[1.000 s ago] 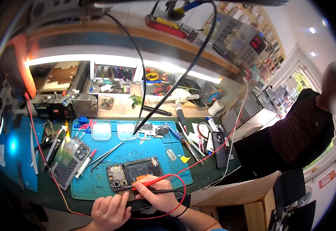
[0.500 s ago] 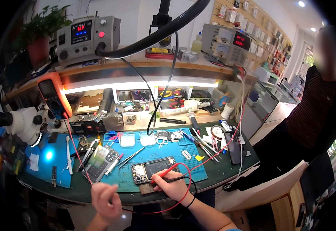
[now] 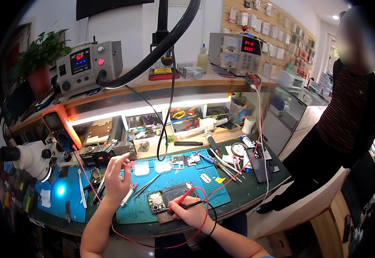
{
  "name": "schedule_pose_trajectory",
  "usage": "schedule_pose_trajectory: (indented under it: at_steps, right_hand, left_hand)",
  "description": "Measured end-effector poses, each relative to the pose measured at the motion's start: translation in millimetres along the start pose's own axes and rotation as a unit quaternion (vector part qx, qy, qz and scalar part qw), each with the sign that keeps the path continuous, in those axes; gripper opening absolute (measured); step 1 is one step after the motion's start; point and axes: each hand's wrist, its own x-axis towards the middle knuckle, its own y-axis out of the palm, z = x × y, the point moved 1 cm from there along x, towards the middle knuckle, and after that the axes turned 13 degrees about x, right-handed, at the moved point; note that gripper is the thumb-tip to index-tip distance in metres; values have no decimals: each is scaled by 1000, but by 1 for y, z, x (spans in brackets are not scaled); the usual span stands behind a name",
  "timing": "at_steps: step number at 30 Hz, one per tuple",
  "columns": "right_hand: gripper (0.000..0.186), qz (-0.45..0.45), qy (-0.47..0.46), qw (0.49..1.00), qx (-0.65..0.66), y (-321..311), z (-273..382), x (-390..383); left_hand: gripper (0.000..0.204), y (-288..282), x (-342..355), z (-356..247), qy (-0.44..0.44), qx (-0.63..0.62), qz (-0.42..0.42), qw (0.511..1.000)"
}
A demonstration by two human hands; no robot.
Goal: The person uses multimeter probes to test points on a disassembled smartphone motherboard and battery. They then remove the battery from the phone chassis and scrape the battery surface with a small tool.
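Probing is under way: the right hand [image 3: 192, 211] grips red and black test probes [image 3: 186, 199] on the opened phone [image 3: 170, 197], near on the blue mat [image 3: 215, 189]; the left hand [image 3: 118, 177] hovers loosely open, empty, left of it, toward the orange multimeter [image 3: 62, 127] at the far left. The next move likely calls for steady tips and a reading

An opened phone [image 3: 169, 197] with a glossy dark glass face and bare metal parts lies on a matt blue rubbery mat [image 3: 215, 193]. The probes [image 3: 179, 201] look like smooth plastic, red and black. The workbench [image 3: 247, 193] edge is matt dark green; the shelf [image 3: 222, 79] above is wood.
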Motion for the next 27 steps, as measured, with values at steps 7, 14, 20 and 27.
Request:
schedule_pose_trajectory:
  at_steps: [7, 14, 20, 27]
  right_hand:
    - [21, -5, -10, 1000, 2, 2, 0, 0]
    - [20, -13, -7, 1000, -14, 1, 6, -1]
    - [19, -10, -9, 1000, -9, 2, 3, 0]
    - [19, -12, -5, 1000, -5, 1, 3, 0]
  left_hand:
    - [34, -18, -11, 5, -35, -19, -23, 999]
    - [33, -12, -13, -2, -5, -15, -10, 1000]
    - [31, -11, -15, 0, -11, -14, -7, 1000]
    - [32, -7, -17, -1, -11, -18, 1, 1000]
